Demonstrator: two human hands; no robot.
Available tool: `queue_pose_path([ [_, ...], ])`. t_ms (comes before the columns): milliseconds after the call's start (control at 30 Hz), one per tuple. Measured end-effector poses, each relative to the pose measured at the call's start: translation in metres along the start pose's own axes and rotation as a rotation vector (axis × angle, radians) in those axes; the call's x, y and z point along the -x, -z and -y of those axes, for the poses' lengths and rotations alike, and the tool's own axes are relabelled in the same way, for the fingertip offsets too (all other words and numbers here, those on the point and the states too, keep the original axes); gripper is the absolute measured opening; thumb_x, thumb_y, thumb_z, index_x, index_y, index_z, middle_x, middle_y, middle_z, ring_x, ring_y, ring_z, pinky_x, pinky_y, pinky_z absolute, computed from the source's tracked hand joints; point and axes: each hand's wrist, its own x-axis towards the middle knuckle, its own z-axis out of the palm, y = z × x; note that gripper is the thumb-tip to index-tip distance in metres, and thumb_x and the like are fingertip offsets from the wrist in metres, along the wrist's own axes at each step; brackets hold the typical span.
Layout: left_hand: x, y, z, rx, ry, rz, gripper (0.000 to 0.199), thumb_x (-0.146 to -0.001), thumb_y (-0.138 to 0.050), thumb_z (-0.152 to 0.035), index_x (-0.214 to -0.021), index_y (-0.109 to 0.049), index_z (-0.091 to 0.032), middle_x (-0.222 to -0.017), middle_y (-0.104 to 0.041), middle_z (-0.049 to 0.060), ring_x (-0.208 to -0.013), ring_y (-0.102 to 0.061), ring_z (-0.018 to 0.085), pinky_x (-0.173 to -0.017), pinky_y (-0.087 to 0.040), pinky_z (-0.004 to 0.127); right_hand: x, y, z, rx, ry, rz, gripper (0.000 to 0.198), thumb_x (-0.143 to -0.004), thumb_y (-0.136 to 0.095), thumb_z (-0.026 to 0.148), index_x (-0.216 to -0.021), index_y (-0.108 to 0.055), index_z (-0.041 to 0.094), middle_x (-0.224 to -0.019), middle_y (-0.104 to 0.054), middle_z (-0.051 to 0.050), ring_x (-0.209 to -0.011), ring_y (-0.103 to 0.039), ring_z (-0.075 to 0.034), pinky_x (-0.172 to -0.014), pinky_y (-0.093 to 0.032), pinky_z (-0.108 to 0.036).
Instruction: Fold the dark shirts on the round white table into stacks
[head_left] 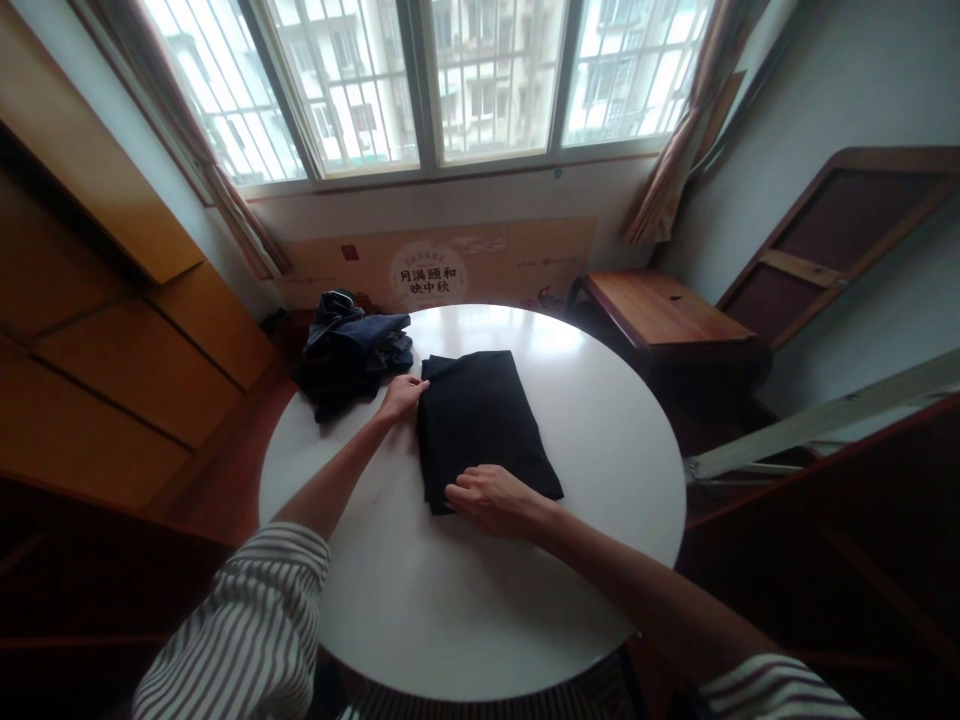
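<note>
A black folded garment lies flat on a round white table, its exact kind not plain from this view. At its far left corner, my left hand pinches the cloth's edge between thumb and fingers. My right hand rests at the near edge, its fingers curled onto the fabric by the near left corner. Beyond my left hand, a crumpled heap of dark clothes sits at the table's far left rim, with navy and black cloth showing.
Behind the table, a long printed box stands below the barred window. A wooden side table is at the right, near a leaning framed panel. Wooden cabinets stand at the left.
</note>
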Motion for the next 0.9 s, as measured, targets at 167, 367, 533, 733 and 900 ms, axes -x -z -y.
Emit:
queue_pose_path([
  [167, 0.014, 0.006, 0.000, 0.061, 0.058, -0.021, 0.042, -0.070, -0.081, -0.038, -0.101, -0.067, -0.013, -0.098, -0.072, 0.014, -0.091, -0.069, 0.025, -0.072, -0.051, 0.027, 0.004, 0.014, -0.008, -0.223, -0.184, -0.211, 0.036, -0.099, -0.049, 0.046, -0.077, -0.057, 0.019, -0.074, -0.061, -0.003, -0.069, -0.056, -0.015, -0.063, -0.037, -0.026],
  [367, 0.026, 0.007, -0.010, 0.225, 0.197, 0.199, 0.059, -0.066, -0.085, -0.046, -0.107, -0.065, -0.009, -0.082, -0.072, 0.011, -0.069, -0.069, 0.022, -0.058, -0.051, 0.027, 0.017, 0.032, -0.087, -0.353, -0.872, -0.459, 0.022, -0.090, -0.064, 0.036, -0.097, -0.064, 0.015, -0.099, -0.063, -0.012, -0.090, -0.061, -0.022, -0.081, -0.047, -0.031],
  [533, 0.035, 0.005, -0.014, 0.233, 0.238, 0.394, 0.045, -0.058, -0.089, -0.050, -0.070, -0.068, -0.012, -0.057, -0.066, 0.007, -0.058, -0.066, 0.022, -0.047, -0.047, 0.025, 0.025, 0.038, -0.140, -0.878, -1.195, -0.263, 0.041, -0.073, -0.083, 0.038, -0.095, -0.065, 0.008, -0.074, -0.065, -0.008, -0.070, -0.062, -0.019, -0.059, -0.052, -0.027],
  [733, 0.040, 0.000, -0.012, 0.402, 0.238, 0.436, 0.049, -0.062, -0.087, -0.050, -0.086, -0.071, -0.011, -0.085, -0.076, 0.013, -0.076, -0.072, 0.026, -0.062, -0.058, 0.030, 0.017, 0.037, -0.150, -1.165, -1.167, -0.282, 0.035, -0.073, -0.084, 0.039, -0.074, -0.064, 0.011, -0.058, -0.061, -0.003, -0.054, -0.058, -0.012, -0.047, -0.048, -0.021],
  [900, 0.038, -0.002, -0.015, 0.576, 0.211, 0.464, 0.053, -0.060, -0.092, -0.040, -0.099, -0.070, -0.011, -0.100, -0.076, 0.014, -0.090, -0.073, 0.027, -0.077, -0.061, 0.032, 0.005, 0.029, -0.156, -1.326, -1.165, -0.349, 0.029, -0.074, -0.084, 0.032, -0.079, -0.064, 0.012, -0.070, -0.068, -0.005, -0.061, -0.064, -0.012, -0.052, -0.051, -0.018],
])
